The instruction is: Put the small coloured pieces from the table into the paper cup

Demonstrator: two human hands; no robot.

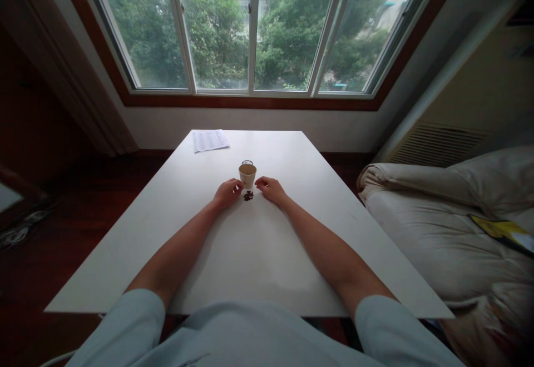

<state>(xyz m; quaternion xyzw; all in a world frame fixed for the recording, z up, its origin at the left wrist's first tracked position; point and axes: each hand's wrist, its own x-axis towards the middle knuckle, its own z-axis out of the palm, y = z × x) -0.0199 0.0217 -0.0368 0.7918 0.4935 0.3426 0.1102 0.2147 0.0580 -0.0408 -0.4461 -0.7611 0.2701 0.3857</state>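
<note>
A small paper cup [247, 177] with a brown inside stands upright on the white table [254, 261]. A loose cluster of small dark brown pieces, like beans [248, 195], lies on the tabletop just on the near side of it. My left hand [228, 193] rests at the cup's left side, fingers loosely bent, with a gap between thumb and fingers. On the other side, my right hand [270, 189] lies with its fingers loosely curled, fingertips close to the cup. Whether either hand touches the cup I cannot tell. Nothing shows in either hand.
Printed sheets [211, 140] lie at the table's far left corner. Behind the cup is a small dark-outlined ring shape [247, 162]. A padded beige sofa [417, 228] stands to the right, with a yellow and black item [500, 231] on it. The window [250, 33] is beyond the table.
</note>
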